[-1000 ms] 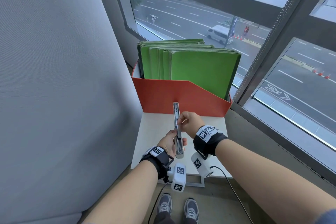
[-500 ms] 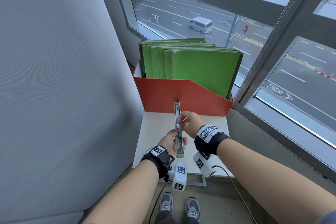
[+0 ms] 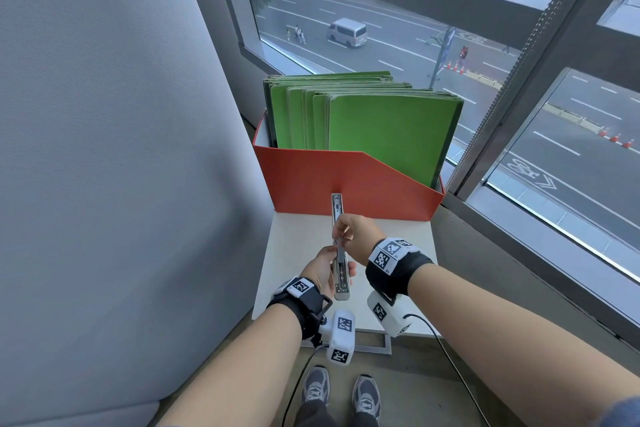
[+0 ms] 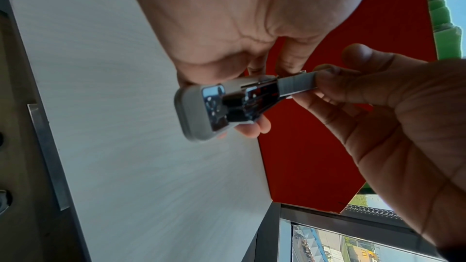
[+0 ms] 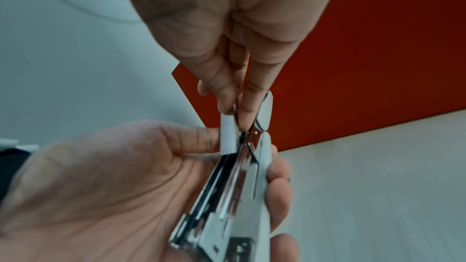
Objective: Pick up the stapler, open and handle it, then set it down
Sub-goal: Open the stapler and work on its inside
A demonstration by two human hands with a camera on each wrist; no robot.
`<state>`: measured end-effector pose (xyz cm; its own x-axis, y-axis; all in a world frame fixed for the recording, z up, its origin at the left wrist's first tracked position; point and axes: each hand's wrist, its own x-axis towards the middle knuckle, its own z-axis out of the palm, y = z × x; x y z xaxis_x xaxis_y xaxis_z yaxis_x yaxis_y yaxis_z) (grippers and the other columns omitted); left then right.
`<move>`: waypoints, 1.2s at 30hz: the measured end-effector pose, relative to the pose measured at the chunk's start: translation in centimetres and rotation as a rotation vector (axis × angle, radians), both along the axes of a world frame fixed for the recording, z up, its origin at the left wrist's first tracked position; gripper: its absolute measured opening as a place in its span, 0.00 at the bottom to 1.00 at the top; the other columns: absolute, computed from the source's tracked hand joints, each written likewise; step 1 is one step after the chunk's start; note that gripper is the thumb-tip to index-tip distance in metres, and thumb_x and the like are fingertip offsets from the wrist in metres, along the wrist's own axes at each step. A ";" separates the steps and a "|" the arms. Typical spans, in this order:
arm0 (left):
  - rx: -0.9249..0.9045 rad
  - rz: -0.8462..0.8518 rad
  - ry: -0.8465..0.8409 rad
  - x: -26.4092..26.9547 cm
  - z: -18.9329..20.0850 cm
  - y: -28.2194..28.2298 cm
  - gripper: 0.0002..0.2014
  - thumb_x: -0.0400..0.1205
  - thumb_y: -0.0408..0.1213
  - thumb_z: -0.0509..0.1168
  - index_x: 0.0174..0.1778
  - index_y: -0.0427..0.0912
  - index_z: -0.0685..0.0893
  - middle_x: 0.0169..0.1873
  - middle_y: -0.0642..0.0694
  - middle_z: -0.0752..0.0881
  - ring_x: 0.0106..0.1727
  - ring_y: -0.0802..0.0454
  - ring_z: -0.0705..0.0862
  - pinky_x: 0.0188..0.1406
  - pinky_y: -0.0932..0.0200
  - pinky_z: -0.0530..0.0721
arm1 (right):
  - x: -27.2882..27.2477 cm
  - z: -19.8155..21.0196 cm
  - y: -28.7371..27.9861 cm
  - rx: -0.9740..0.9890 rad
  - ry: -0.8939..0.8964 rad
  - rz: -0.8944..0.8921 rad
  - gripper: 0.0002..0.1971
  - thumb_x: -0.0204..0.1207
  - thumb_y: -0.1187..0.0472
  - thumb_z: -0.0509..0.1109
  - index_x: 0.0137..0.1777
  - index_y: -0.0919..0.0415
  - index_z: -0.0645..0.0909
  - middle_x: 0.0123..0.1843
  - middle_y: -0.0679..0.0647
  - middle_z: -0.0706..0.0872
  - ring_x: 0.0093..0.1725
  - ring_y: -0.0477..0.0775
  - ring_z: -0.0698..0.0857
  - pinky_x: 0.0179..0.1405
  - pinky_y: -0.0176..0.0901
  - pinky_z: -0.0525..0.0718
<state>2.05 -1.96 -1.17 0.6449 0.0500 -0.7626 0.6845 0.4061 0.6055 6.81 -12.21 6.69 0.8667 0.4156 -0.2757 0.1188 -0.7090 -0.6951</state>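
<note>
Above the small white table (image 3: 398, 253), in front of the orange cardboard file box (image 3: 346, 184) of green folders (image 3: 391, 135), the long grey-and-chrome stapler (image 3: 338, 253) is swung open flat, its long axis running straight away from the person toward the box. The left hand (image 3: 323, 272) grips its near half, thumb and fingers curled round the sides. The right hand (image 3: 356, 236) pinches a strip of staples (image 4: 297, 87) at the stapler's middle.

Head camera looks down from above; both wrist cameras look up close, sharing the stapler (image 3: 338, 246).
</note>
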 end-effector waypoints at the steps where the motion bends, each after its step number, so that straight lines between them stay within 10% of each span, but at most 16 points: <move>1: -0.005 -0.001 0.000 0.0 -0.1 0.0 0.14 0.84 0.47 0.56 0.46 0.39 0.78 0.21 0.43 0.87 0.24 0.48 0.86 0.39 0.54 0.81 | 0.0 0.0 0.0 0.007 0.004 -0.008 0.15 0.71 0.75 0.60 0.39 0.53 0.78 0.43 0.50 0.83 0.43 0.52 0.81 0.43 0.43 0.80; 36: -0.086 0.048 0.045 0.1 0.7 0.0 0.16 0.86 0.43 0.54 0.35 0.42 0.79 0.17 0.47 0.84 0.20 0.50 0.81 0.34 0.56 0.73 | -1.6 -1.4 -0.7 0.028 -0.040 0.050 0.14 0.67 0.78 0.59 0.43 0.63 0.82 0.33 0.43 0.76 0.34 0.50 0.77 0.34 0.41 0.80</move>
<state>2.12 -1.99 -0.43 0.6081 0.0134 -0.7937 0.6889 0.4880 0.5360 5.19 -12.87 5.32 0.8549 0.4655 -0.2291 0.1814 -0.6819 -0.7086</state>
